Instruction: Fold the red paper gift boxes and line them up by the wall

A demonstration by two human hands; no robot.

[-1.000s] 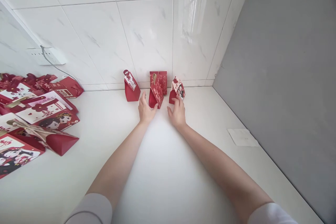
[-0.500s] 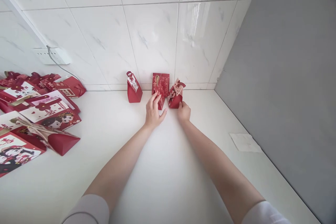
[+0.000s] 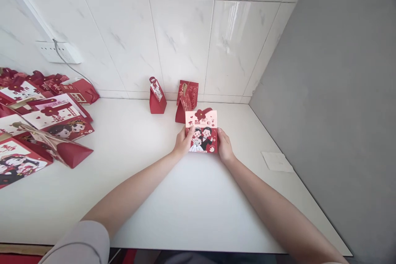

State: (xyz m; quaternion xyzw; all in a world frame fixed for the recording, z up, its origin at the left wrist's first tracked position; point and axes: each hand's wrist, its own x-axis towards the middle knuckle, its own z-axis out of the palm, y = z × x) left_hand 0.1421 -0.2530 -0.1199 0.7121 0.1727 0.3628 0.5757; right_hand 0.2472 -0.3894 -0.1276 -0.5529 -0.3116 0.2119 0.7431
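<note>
Between my two hands is a red gift box [image 3: 202,140] with a cartoon bride and groom on its front, a pale pink flap and a dark red flower on top. My left hand [image 3: 183,142] grips its left side, the thumb on the front face. On the right side my right hand [image 3: 225,144] is closed around the edge. Just behind it stand a patterned red gift box [image 3: 192,94] and, partly covered by the held box, a smaller red box [image 3: 182,112]. Further left, a narrow red gift box [image 3: 157,101] with a white tag stands upright near the wall.
Many red gift boxes [image 3: 62,121] lie crowded on the left of the white table [image 3: 148,214]. A socket strip [image 3: 58,52] with a grey cable is on the tiled wall behind them. A white tissue [image 3: 277,161] lies near the grey panel [image 3: 334,90] at right.
The box at my right hand has come away from the others toward me and turned its picture face to me. My left hand has moved onto it, so both hands hold it.
</note>
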